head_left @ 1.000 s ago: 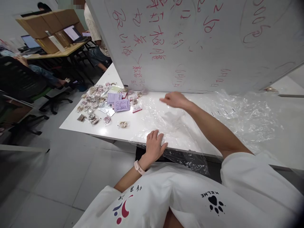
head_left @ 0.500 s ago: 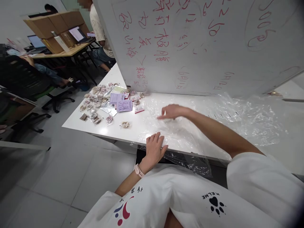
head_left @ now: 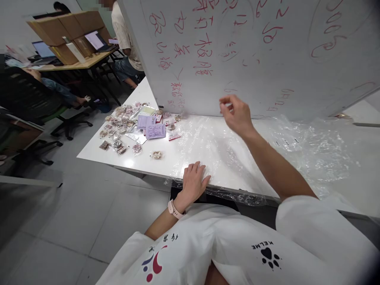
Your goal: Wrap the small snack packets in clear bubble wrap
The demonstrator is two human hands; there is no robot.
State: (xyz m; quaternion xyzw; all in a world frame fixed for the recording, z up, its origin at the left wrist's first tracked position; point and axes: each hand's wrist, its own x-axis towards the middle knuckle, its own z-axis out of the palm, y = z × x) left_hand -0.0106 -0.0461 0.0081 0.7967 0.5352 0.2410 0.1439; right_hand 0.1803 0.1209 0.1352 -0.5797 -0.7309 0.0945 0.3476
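Head view: The left hand [head_left: 194,181], fingers slightly spread, rests on clear film [head_left: 204,138] along the table's [head_left: 136,165] front edge; the right hand [head_left: 237,115] is raised, fingers curled, any grip unclear. Overhanging film could slip off if unpinned. Since the earlier frame, the right hand has risen and the film's overhang has shortened.

A black office chair [head_left: 25,93] stands on the grey tiled floor [head_left: 65,225].

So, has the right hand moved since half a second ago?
Yes, up and rightward in the view: the right hand now overlaps the lower edge of the whiteboard; then, it showed below it.
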